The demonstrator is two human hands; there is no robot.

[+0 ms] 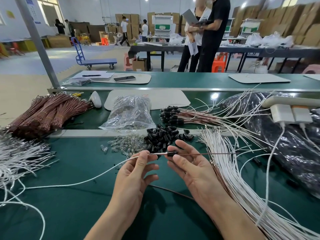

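My left hand (136,172) pinches a white wire (97,175) near its end, above the green bench top (72,201). My right hand (188,167) pinches a small black cap (171,153) threaded on the wire. A thin brown wire (207,153) runs out of the cap to the right. The white wire trails left and down across the bench. Just beyond my hands lie a pile of black caps (162,137) and a scatter of small clear glass bulbs (126,144).
White wire bundles lie at right (239,187) and left (19,156). Brown wire bundles (46,113) sit far left, a clear bag of parts (129,111) in the middle, finished capped wires (174,115) behind. A black bag (290,153) and chargers (290,115) are at right. Two people stand beyond the bench.
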